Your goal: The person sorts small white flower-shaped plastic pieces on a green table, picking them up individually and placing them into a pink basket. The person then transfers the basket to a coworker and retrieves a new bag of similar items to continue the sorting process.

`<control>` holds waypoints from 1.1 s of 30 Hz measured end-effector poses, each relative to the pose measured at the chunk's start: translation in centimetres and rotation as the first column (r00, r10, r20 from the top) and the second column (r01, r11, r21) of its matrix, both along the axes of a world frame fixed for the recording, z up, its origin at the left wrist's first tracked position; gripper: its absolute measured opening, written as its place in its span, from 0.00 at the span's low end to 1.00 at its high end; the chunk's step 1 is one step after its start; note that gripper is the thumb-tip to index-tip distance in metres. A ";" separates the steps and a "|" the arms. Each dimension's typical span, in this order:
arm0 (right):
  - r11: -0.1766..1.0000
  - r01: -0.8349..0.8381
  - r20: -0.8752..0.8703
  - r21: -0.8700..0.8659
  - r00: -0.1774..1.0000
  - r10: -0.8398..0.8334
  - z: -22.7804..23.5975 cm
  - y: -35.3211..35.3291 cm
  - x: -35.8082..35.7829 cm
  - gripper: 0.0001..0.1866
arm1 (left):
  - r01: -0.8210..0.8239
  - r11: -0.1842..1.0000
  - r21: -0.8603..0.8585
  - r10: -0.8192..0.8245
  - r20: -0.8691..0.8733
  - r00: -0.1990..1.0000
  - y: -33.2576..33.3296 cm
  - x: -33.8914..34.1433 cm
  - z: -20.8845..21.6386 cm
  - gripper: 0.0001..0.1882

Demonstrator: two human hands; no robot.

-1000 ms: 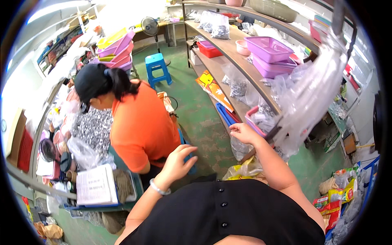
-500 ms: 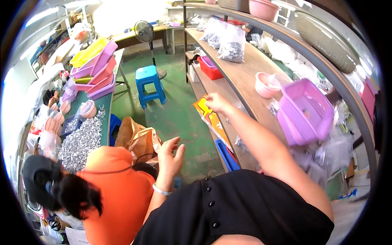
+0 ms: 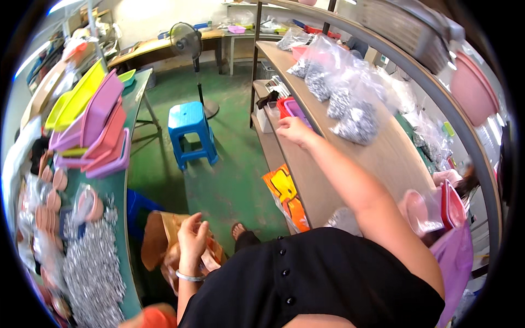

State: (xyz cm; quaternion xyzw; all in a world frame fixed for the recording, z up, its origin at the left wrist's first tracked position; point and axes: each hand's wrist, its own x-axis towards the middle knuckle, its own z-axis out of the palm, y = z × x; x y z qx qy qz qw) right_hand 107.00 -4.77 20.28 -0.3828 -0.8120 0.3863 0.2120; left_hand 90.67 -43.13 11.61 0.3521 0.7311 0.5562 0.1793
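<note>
My right hand (image 3: 295,132) reaches forward over the edge of the shelf unit, its fingers loosely bent and nothing visible in them. Just beyond it are a red basket (image 3: 283,107) and a purple basket (image 3: 299,115) on a lower level. Clear plastic bags of small grey pieces (image 3: 354,120) stand on the upper shelf board (image 3: 383,164), right of that hand. My left hand (image 3: 192,238) hangs low with slightly curled, parted fingers, holding nothing I can see. Behind it is a brown paper bag (image 3: 154,240) on the floor.
A blue stool (image 3: 186,116) and a standing fan (image 3: 186,41) are ahead. Along the left, a green table (image 3: 121,191) bears stacked tubs (image 3: 98,126) and silvery pieces (image 3: 93,279). An orange-yellow package (image 3: 287,191) leans out low at the shelf. Another person's orange clothing (image 3: 158,317) shows bottom left.
I have moved forward along the shelf; the bags and stool are nearer. The co-worker has slipped almost out of view at the lower left. Both my hands still appear to hold nothing.
</note>
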 end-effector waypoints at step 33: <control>0.332 0.929 -0.862 -0.167 0.026 -0.506 8.0 43.4 -7.8 0.13 | 0.335 0.856 -0.394 -0.374 -0.023 0.927 52.8 -41.4 3.7 0.18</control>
